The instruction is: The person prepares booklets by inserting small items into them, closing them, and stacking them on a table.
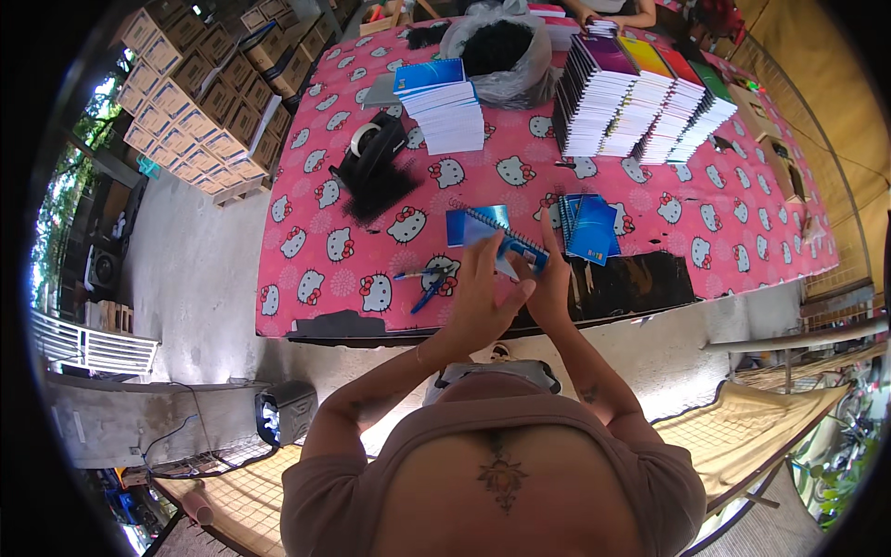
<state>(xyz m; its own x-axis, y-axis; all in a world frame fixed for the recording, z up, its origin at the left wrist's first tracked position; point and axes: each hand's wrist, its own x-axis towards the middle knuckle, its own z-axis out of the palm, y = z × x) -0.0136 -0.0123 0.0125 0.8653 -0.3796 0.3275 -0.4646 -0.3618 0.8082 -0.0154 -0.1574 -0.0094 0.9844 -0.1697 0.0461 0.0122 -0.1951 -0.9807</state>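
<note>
Above the near table edge, a small blue spiral notebook [527, 251] is tilted between my hands, its coil along the upper side. My right hand [553, 290] grips it from the right, with a finger pointing upward. On the other side, my left hand [483, 295] has its thumb and fingers apart, the fingertips at the notebook's pages and cover. Behind it, more blue cover [456, 226] shows, partly hidden. A few blue notebooks [594, 227] lie overlapped just right of my hands. To the left are a blue pen [428, 299] and another slim pen [416, 273].
A black tape dispenser [374, 153] stands left, near a stack of blue notebooks [445, 116]. Farther back are a plastic bag of black coils [501, 51] and tall multicoloured notebook stacks [622, 102]. Another person's hands [594, 14] work at the far side. Cartons [200, 107] are piled left.
</note>
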